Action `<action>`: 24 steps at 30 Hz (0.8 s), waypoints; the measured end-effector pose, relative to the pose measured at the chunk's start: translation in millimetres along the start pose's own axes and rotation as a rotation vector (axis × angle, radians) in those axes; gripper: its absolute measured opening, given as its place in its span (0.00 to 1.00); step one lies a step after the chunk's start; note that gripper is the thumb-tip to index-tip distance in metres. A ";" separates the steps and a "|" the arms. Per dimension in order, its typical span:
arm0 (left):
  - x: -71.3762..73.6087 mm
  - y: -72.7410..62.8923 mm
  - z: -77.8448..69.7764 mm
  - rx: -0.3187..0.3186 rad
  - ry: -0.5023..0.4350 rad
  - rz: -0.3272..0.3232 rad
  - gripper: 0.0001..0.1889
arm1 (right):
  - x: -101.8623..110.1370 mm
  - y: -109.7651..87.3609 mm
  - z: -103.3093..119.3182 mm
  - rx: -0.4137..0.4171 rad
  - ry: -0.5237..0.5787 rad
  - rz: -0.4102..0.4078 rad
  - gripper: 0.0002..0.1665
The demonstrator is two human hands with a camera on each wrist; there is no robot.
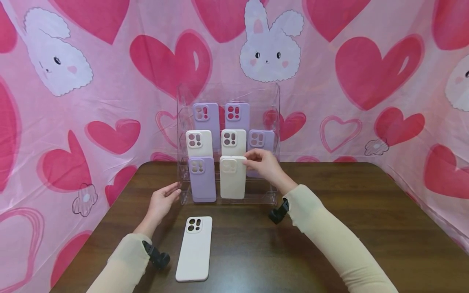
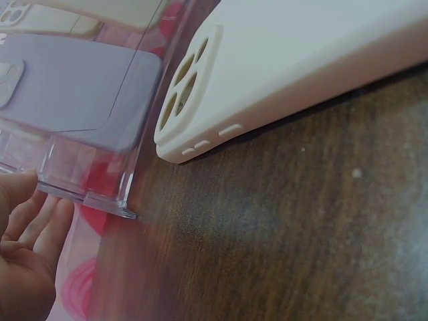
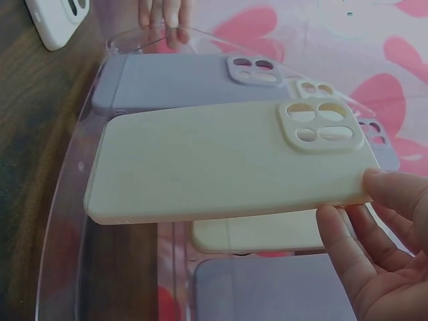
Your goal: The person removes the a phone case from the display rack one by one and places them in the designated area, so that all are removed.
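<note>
In the head view my right hand point(image 1: 266, 166) pinches a cream phone case point(image 1: 234, 183) by its top right corner. That case stands upright at the front of a clear display stand point(image 1: 261, 197), right of a lilac phone case point(image 1: 202, 185). The right wrist view shows my thumb point(image 3: 394, 190) on one side of the corner and fingertips along its edge. My left hand point(image 1: 161, 205) holds the stand's left side between thumb and fingers, beside the lilac case. A white phone case point(image 1: 194, 252) lies flat on the table in front, camera cutouts toward the stand.
Behind the front cases, two pale cases point(image 1: 200, 142) and a lilac one point(image 1: 261, 142) fill the middle tier. Two lilac cases point(image 1: 206, 126) stand higher up. The brown wooden table point(image 1: 329, 228) reaches back to a pink heart-and-rabbit cloth point(image 1: 315, 93).
</note>
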State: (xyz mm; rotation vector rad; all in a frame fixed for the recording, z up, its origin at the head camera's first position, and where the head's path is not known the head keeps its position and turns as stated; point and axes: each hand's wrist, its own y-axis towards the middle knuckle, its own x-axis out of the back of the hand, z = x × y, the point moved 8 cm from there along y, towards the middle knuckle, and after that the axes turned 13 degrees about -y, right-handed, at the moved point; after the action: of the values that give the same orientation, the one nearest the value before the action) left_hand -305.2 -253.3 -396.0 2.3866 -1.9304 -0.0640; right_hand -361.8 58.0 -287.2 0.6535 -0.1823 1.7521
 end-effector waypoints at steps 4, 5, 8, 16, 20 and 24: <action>-0.2 -0.1 -0.5 -0.003 0.001 0.001 0.21 | 5.7 -0.6 4.8 0.001 0.007 -0.013 0.13; -0.2 -0.1 -0.5 -0.004 0.000 0.001 0.21 | 6.7 -0.9 6.4 0.007 0.013 -0.013 0.13; -0.2 -0.1 -0.5 -0.007 0.002 0.002 0.21 | 9.8 -2.7 10.2 0.014 0.016 -0.018 0.14; -0.3 -0.5 -1.0 -0.015 -0.007 0.010 0.21 | 12.9 -7.9 12.0 0.015 -0.011 -0.012 0.14; -0.4 -0.7 -1.1 -0.010 0.001 0.007 0.21 | 12.4 -11.6 10.2 0.017 -0.010 0.004 0.14; -0.9 -0.8 -1.5 -0.010 -0.001 0.007 0.21 | 11.7 -14.1 5.1 0.027 -0.013 0.012 0.13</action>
State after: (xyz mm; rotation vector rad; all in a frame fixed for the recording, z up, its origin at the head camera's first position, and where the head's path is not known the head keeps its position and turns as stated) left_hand -304.5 -252.2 -394.6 2.3740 -1.9342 -0.0737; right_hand -348.6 69.7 -279.9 0.6845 -0.1722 1.7650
